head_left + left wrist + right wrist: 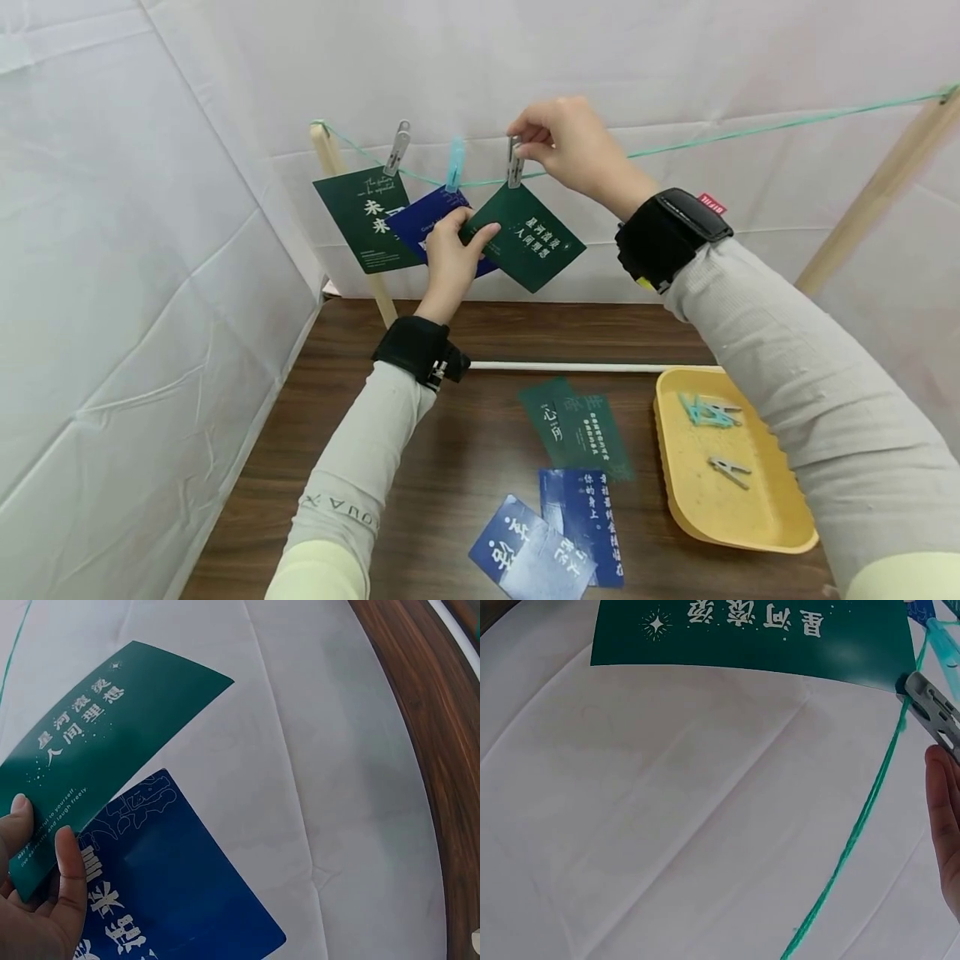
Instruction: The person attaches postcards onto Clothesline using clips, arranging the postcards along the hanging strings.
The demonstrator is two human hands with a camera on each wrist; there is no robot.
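Note:
A green card [528, 237] with white lettering hangs by its top corner at the green string [750, 133]. My left hand [450, 258] pinches the card's left corner between thumb and fingers. At the top corner, my right hand [573, 150] pinches a grey clothespin [515, 162]; in the right wrist view that clothespin [934, 709] sits over the string and the card's corner. Just left, a blue card [187, 877] hangs from a light blue clothespin [455, 165], partly behind my left hand. Farther left, another green card [360, 221] hangs from a grey clothespin [398, 148].
Wooden posts [877, 192] hold the string. On the brown table [300, 467] lie green cards [588, 433] and blue cards [517, 542]. A yellow tray [750, 533] at the right holds several clothespins [708, 410]. A white rod [585, 367] lies behind the cards.

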